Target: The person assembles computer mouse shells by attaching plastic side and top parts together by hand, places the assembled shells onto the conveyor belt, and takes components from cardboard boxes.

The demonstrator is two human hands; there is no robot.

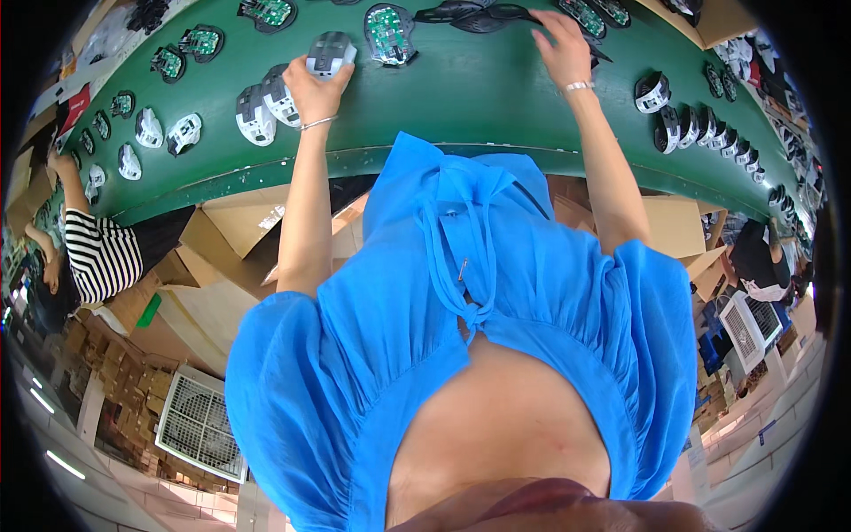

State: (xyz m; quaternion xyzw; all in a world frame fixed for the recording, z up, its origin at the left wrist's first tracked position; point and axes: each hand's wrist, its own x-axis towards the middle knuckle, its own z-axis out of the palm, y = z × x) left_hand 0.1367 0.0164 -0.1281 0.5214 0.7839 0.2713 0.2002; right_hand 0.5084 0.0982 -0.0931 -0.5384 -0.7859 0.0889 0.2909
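Note:
My left hand is closed around a grey-and-white computer mouse shell, held over the green work surface. Two more white-and-grey mouse shells lie just left of that hand. At the far side, my right hand reaches out with its fingers stretched and apart. Its fingertips are at the right end of a group of black curved mouse covers; whether they touch is hard to tell. Between my hands sits a mouse base with a green circuit board.
More mouse bases with circuit boards lie along the far left. A row of white-and-black mouse shells stretches along the green bench to the right. Cardboard boxes stand below the near edge. Other people work at both sides.

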